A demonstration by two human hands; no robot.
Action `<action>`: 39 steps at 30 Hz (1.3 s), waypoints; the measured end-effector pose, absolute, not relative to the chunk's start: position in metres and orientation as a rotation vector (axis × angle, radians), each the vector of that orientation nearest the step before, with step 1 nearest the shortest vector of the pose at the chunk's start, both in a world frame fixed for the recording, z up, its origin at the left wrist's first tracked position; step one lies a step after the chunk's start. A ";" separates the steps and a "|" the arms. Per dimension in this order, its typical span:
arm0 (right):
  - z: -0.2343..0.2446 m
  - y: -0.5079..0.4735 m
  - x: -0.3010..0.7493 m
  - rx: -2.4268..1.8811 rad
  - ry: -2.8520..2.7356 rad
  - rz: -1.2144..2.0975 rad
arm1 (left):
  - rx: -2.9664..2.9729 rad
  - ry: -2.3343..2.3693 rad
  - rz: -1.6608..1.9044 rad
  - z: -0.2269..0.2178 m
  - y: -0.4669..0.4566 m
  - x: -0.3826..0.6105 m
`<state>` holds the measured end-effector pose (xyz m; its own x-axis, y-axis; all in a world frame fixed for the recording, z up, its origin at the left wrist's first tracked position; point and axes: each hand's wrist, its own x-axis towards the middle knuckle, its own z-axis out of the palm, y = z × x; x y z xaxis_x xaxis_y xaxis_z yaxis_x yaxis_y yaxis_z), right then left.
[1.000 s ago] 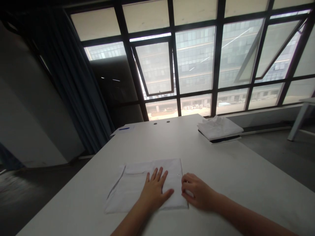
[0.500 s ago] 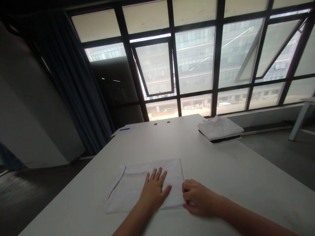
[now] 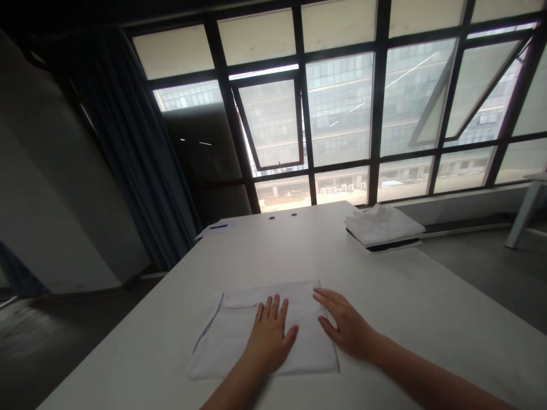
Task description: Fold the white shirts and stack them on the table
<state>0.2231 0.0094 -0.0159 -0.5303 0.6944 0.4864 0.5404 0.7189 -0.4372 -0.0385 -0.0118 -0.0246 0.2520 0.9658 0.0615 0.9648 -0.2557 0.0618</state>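
Observation:
A folded white cloth [image 3: 233,333] lies flat on the white table [image 3: 427,307] in front of me. My left hand [image 3: 269,336] rests palm down on the middle of the cloth, fingers stretched out. My right hand [image 3: 344,324] lies flat on the cloth's right edge, fingers extended toward the far corner. Neither hand holds anything.
A stack of folded white cloths [image 3: 382,225] sits at the table's far right edge. A sheet of paper with a blue pen [image 3: 217,227] lies at the far left corner. Large windows and a dark curtain [image 3: 137,159] stand behind the table.
My right hand, earlier curled at the cloth's right edge, has opened and now lies flat along that edge. The left hand stays flat on the cloth. The view shifted slightly.

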 end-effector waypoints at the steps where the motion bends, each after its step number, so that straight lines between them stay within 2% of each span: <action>1: -0.018 0.009 0.222 -0.958 -2.316 0.318 | 2.471 1.899 0.139 -0.024 -0.016 -0.032; 7: -0.027 0.003 0.231 -0.942 -2.686 0.436 | 2.472 1.841 0.198 -0.011 -0.030 -0.015; 15: -0.009 0.023 0.245 -1.075 -2.684 0.335 | 2.477 1.863 0.179 -0.002 -0.026 -0.036; 18: 0.000 0.013 0.232 -0.953 -2.650 0.303 | 2.475 1.920 0.196 -0.007 -0.026 -0.029; 22: 0.002 -0.012 0.218 -0.762 -2.719 0.427 | 2.513 1.941 0.214 -0.012 -0.024 -0.026; 27: -0.002 -0.011 0.223 -0.661 -2.820 0.493 | 2.649 1.948 0.333 -0.001 -0.021 -0.034; 33: -0.022 0.041 0.258 -0.834 -2.791 0.151 | 2.823 2.013 0.547 0.027 -0.020 -0.059; 39: -0.033 0.078 0.296 -1.497 -2.154 -0.355 | 2.868 1.700 0.395 0.036 -0.015 -0.097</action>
